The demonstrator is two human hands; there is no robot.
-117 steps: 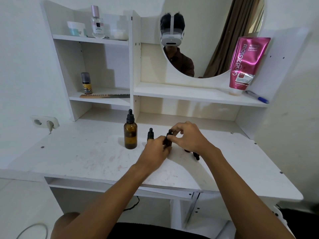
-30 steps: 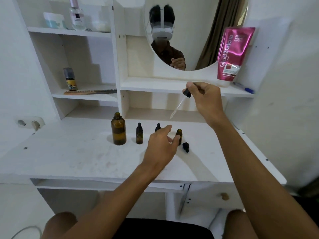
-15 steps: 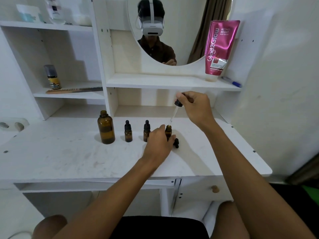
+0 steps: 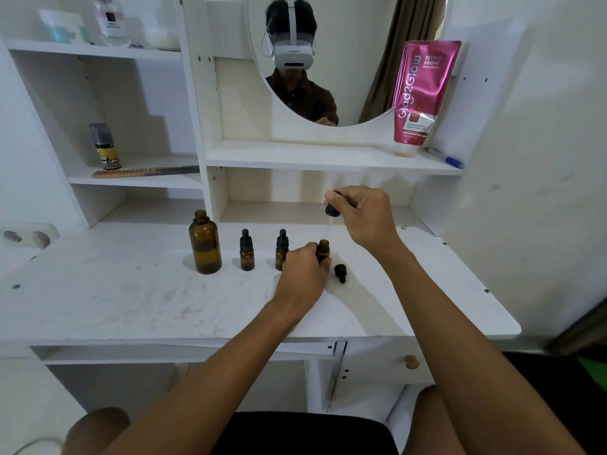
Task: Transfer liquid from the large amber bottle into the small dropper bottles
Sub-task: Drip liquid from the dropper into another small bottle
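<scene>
Large amber bottle (image 4: 205, 243) stands upright and uncapped at the left end of the row on the white desk (image 4: 131, 297), its long axis vertical and its open neck pointing up. To its right stand two capped dropper bottles (image 4: 247, 250), (image 4: 281, 248), also upright, well apart from each other. Third in the row is the open small bottle (image 4: 323, 248), vertical with its mouth up; the left hand (image 4: 303, 274) is closed around its body, holding it on the desk. A loose black dropper cap (image 4: 341, 272) lies on its side just right of that bottle.

The right hand (image 4: 361, 215) pinches the rubber bulb of the long pipette (image 4: 329, 221) between thumb and fingers. The glass tube slants downward and slightly left, its tip just above the open mouth; whether it has entered the neck is hard to tell, since the clear glass is faint against the white.

Compared with a second ago, the pipette has come down from a high, strongly tilted position near the shelf to a nearly vertical one over the bottle, and the left hand, then open and reaching, now grips the bottle.
</scene>
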